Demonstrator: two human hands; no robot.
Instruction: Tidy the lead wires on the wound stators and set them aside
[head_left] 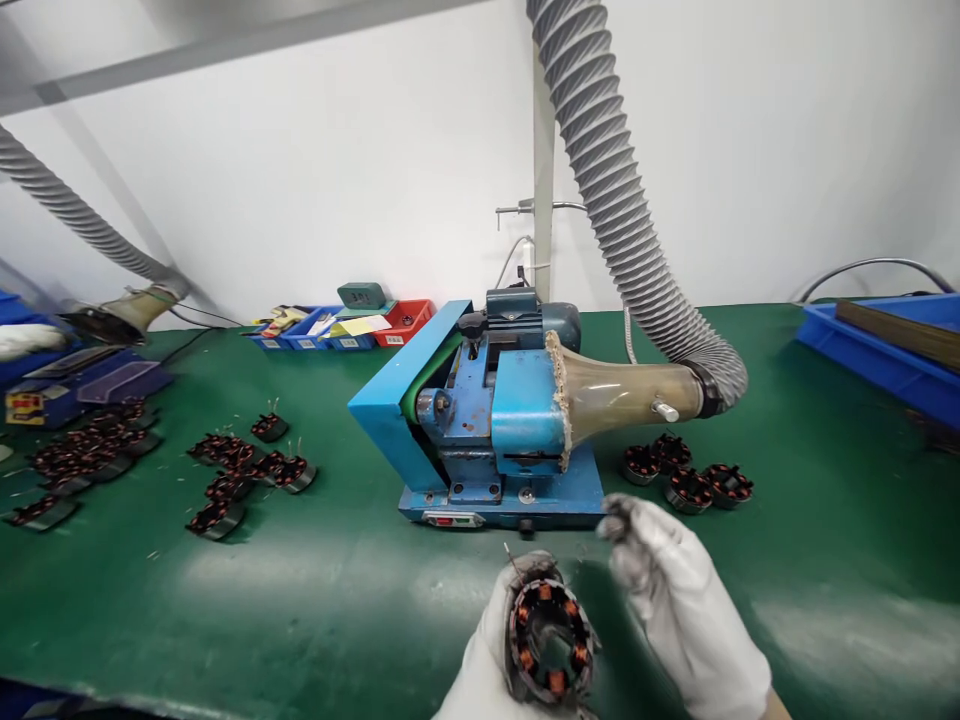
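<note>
My left hand (487,650), in a white glove, grips a ring-shaped motor stator (556,682) with copper windings and a dark core. Its open face is turned up toward me, and a thin wire lead sticks up beside my fingers. My right hand (671,600), gloved too, hovers to the right of this stator, apart from it. Its fingers are curled together and the blackened fingertips are blurred, so anything between them is hidden. Just beyond both hands stands a blue belt-driven machine (529,410) with a red and green switch (454,520) at its front.
A translucent funnel (630,400) joins the machine to a grey ribbed hose (615,190). Several stators (690,488) lie right of it; more stators (225,485) lie left. Small bins (405,322) stand behind, a blue tray (862,335) far right, another hose (82,210) far left.
</note>
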